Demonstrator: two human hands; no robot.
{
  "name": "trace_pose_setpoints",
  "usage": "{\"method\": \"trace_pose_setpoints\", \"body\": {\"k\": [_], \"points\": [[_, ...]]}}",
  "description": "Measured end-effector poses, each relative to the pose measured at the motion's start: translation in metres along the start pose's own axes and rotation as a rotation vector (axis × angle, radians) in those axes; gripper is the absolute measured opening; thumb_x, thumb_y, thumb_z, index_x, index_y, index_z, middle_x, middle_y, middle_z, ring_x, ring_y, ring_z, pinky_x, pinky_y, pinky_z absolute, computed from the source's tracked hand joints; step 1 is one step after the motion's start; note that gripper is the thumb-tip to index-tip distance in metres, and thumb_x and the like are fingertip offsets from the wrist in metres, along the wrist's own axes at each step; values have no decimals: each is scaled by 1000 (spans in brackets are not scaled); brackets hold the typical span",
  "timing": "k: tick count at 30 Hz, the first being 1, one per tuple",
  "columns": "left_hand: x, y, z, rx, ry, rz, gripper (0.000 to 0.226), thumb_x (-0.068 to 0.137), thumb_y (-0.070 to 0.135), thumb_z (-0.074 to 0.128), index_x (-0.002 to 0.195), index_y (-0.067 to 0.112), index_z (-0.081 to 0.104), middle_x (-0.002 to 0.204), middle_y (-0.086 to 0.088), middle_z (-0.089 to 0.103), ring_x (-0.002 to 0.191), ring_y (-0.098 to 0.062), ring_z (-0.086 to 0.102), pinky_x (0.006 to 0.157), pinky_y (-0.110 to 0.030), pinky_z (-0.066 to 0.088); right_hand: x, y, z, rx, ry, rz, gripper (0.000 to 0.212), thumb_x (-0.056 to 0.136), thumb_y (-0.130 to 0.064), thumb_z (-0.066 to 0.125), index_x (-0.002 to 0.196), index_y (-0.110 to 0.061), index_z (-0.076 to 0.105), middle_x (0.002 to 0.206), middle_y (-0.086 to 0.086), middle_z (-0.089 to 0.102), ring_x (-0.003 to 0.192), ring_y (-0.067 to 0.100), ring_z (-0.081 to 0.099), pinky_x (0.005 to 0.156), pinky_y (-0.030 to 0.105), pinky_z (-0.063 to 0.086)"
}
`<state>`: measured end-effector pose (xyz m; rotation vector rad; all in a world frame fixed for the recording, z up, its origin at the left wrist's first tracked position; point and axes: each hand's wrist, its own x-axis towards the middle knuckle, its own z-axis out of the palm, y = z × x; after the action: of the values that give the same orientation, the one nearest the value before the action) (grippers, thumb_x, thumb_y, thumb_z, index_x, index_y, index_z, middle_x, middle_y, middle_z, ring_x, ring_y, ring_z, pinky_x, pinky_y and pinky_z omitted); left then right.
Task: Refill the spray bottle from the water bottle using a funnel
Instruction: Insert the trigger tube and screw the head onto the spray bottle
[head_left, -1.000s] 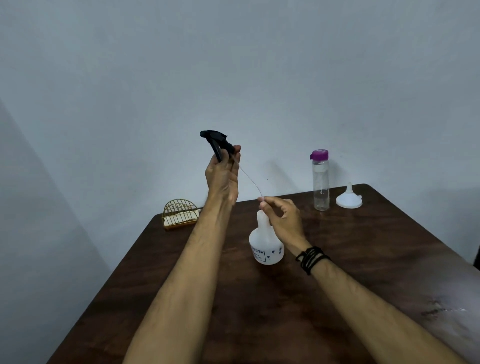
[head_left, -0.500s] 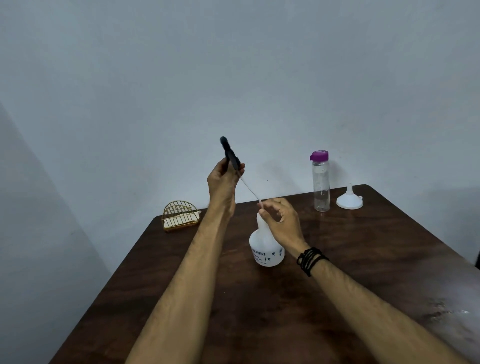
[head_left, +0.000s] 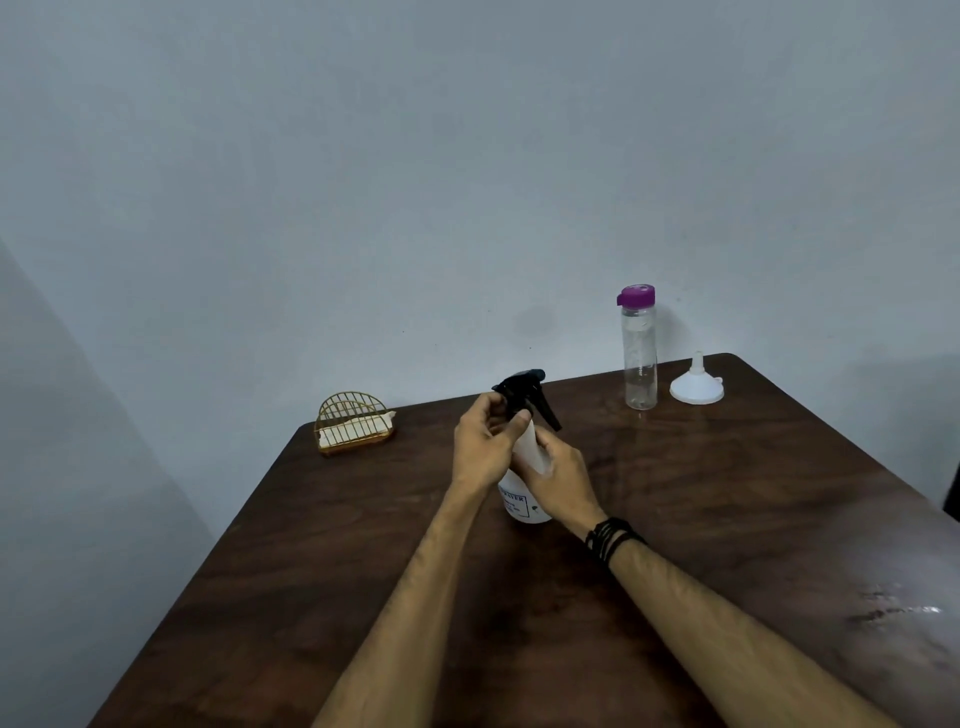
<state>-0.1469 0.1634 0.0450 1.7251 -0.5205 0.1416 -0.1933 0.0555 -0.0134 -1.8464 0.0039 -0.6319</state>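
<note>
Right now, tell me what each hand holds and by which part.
Left hand grips the black spray head on the spray bottle; right hand wraps the bottle's neck.

Bare forearms, sleeveless; black corded bracelets (head_left: 613, 538) round the right wrist.

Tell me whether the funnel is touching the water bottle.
Apart. The head view shows bare table between the funnel and the water bottle.
</note>
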Motion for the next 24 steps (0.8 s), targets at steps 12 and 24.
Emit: {"method": "trace_pose_setpoints", "body": {"k": [12, 24], "points": [[-4, -1, 4, 234, 93, 117, 20, 86, 25, 76, 102, 14, 69, 91, 11, 72, 87, 7, 66, 72, -7, 50, 2, 10, 5, -61, 57, 6, 60, 80, -61, 58, 126, -21, 65, 112, -1, 72, 104, 13, 67, 84, 43, 59], [-7, -10, 15, 79, 160, 72, 31, 80, 22, 83, 106, 11, 71, 95, 8, 73, 89, 0, 68, 80, -19, 56, 4, 18, 8, -116, 62, 101, 48, 82, -48, 70, 117, -16, 65, 104, 8, 69, 95, 24, 69, 78, 44, 59]]}}
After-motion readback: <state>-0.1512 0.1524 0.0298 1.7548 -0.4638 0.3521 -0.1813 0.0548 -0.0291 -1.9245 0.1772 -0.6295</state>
